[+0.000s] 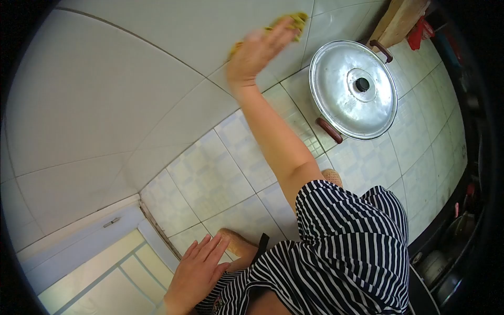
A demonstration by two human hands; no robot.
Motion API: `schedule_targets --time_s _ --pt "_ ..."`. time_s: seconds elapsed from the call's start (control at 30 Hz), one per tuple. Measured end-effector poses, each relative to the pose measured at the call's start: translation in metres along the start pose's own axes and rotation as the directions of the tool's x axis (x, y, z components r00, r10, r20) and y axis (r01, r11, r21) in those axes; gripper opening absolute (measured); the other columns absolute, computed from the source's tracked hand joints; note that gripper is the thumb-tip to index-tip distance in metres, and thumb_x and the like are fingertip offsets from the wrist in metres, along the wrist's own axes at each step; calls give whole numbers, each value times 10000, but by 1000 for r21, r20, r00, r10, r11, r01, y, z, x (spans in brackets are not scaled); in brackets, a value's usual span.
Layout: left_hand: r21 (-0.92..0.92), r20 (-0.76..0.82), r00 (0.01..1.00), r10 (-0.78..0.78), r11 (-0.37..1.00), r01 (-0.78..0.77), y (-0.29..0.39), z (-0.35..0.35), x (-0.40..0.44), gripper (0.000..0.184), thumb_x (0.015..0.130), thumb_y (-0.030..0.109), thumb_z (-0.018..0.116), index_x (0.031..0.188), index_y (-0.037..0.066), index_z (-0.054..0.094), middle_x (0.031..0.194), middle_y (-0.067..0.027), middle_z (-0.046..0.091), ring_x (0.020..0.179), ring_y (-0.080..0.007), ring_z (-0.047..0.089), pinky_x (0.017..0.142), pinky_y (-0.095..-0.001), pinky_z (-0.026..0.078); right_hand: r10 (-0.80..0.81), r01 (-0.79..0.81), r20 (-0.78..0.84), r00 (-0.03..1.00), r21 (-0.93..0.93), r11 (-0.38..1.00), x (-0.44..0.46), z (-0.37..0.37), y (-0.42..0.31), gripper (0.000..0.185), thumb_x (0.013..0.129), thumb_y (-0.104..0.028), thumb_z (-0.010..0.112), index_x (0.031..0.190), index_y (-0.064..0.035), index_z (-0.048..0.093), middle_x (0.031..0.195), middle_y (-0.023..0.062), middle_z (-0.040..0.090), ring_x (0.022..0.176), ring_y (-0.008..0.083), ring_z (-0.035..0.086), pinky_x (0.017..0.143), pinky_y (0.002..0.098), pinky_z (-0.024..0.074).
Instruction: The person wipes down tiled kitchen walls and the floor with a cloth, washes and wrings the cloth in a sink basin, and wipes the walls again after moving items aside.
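Observation:
My right hand [258, 53] presses a yellow cloth [300, 23] against the white tiled wall [173, 31], with the arm stretched out. The cloth shows past the fingertips and at the hand's edge; the rest is hidden under the palm. Low on the left, my left hand [197, 270] is held in the air, back upward, with its fingers stretched and nothing in it. To the right of my right arm, a large silver metal pot [336, 84] sits on the floor, its lid on. The lid has a black knob [362, 84], and brown handles stick out at two sides.
A white-framed door [100, 268] with pale panels meets the wall at lower left. Light tiles cover the floor [210, 170]. At upper right stand a wooden piece [396, 23] and a red item [419, 34]. Cookware [436, 268] fills the dark right edge.

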State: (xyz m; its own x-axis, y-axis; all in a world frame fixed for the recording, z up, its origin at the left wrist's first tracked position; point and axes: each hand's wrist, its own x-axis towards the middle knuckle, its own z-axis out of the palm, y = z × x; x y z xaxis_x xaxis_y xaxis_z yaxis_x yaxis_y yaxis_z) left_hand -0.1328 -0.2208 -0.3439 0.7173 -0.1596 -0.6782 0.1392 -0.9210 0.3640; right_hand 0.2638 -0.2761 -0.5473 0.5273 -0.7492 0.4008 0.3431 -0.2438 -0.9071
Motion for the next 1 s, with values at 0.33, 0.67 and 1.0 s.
schedule_targets --time_s 0.33,0.67,1.0 --pt "21 10 998 -58 998 57 0 0 -7 598 931 266 648 1467 98 442 1473 -154 482 1383 -357 428 1158 -486 330 495 -496 22 868 49 867 29 -12 67 657 990 -254 412 1557 9 211 1617 254 157 1508 390 130 1215 460 134" --pt "41 -37 998 -47 998 49 -4 1 -1 591 934 275 645 1464 99 450 1465 -152 493 1371 -361 443 1146 -491 345 262 -262 16 965 96 960 24 -16 39 584 1051 -303 321 1545 2 253 1600 269 179 1480 401 193 1196 456 188" --pt "43 26 1000 7 999 -9 1 1 9 601 931 263 654 1466 89 441 1463 -152 496 1374 -361 438 1144 -494 344 239 -246 60 969 132 960 24 -16 38 547 1058 -266 365 1528 3 297 1562 260 221 1452 391 243 1180 431 222"
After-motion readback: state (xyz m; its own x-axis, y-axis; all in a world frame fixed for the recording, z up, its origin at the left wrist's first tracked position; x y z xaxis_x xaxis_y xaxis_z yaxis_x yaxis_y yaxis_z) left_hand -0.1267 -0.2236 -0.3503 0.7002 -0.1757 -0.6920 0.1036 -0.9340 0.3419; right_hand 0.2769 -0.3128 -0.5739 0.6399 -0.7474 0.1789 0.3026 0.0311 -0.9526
